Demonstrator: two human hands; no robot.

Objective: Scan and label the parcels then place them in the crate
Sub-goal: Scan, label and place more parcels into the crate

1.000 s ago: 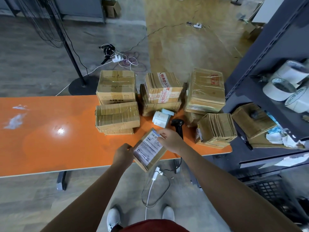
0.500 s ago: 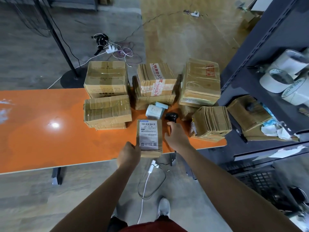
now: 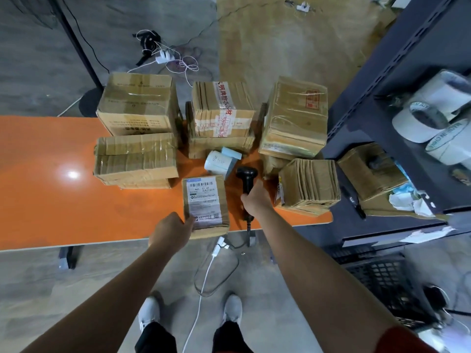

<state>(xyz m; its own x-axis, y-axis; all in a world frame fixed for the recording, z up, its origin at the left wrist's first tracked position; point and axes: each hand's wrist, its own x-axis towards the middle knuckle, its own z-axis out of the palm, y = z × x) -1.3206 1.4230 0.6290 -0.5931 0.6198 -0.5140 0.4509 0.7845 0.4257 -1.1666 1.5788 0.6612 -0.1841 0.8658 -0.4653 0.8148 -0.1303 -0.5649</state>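
Left hand (image 3: 171, 231) pins a labelled parcel (image 3: 205, 205) on the table (image 3: 51, 205); right hand (image 3: 255, 200) grips the scanner (image 3: 246, 177), probably about to scan.

The right hand (image 3: 256, 198) wraps the handle of the black scanner (image 3: 246, 178), so the grip and trigger are hidden; only its head and the cable end show. The left hand (image 3: 173, 229) covers the near left corner of the labelled parcel (image 3: 205, 205), and the label's small print is too fine to read. The black crate (image 3: 382, 284) sits partly under the dark shelf (image 3: 397, 80), cut off toward the lower right. The tape rolls (image 3: 433, 115) run off the right edge and blur. The orange table (image 3: 51, 200) leaves the frame at the left.
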